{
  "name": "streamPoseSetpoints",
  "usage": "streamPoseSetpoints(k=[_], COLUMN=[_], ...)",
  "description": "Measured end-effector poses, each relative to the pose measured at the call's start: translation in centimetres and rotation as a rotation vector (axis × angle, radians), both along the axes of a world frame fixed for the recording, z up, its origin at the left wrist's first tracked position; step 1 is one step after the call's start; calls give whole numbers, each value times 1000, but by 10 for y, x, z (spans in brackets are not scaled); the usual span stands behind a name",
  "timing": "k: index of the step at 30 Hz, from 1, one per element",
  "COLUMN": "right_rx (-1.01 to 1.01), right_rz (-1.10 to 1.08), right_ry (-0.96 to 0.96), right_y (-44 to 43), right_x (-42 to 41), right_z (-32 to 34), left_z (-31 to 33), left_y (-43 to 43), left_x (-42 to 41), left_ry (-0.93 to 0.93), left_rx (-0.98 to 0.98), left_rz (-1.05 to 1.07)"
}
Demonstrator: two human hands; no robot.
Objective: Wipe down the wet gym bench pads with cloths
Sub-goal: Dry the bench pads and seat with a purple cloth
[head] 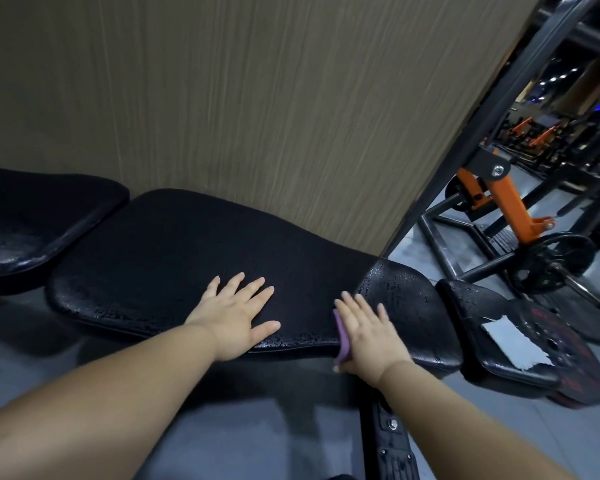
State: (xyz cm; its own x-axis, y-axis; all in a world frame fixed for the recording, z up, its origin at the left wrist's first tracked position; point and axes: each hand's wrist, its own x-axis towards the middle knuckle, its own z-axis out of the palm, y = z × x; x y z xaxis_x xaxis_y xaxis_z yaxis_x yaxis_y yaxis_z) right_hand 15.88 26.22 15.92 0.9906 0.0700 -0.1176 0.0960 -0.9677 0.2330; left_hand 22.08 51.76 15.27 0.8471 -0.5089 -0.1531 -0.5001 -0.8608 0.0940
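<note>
While the left hand (234, 317) lies flat, fingers spread, on the wet back pad (174, 258), the right hand (368, 330) presses a purple cloth (342, 339) against the pad's near edge, fingers straight and slightly apart. The limp cloth would probably bunch, so a flat palm suits it on the slick vinyl.

Your long black vinyl bench pad (174, 244) carries water droplets (291, 341) along its near edge. On it your left hand (238, 317) lies flat, and your right hand (368, 330) presses down a purple cloth (343, 344).
</note>
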Motion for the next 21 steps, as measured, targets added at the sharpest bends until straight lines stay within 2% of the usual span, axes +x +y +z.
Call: streamPoseSetpoints(k=[5, 10, 17, 21], right_rx=[-25, 7, -61, -79], right_rz=[142, 156, -110, -197], right_ry=[7, 10, 83, 134], right_y=[45, 20, -94, -118], right_x=[15, 10, -25, -34], right_z=[-2, -1, 11, 14], left_z=[-1, 1, -3, -2], left_y=[-1, 0, 1, 0], left_x=[2, 1, 2, 3], left_ry=[-17, 4, -19, -10], left_rx=[1, -8, -21, -9], left_rz=[-1, -4, -23, -7])
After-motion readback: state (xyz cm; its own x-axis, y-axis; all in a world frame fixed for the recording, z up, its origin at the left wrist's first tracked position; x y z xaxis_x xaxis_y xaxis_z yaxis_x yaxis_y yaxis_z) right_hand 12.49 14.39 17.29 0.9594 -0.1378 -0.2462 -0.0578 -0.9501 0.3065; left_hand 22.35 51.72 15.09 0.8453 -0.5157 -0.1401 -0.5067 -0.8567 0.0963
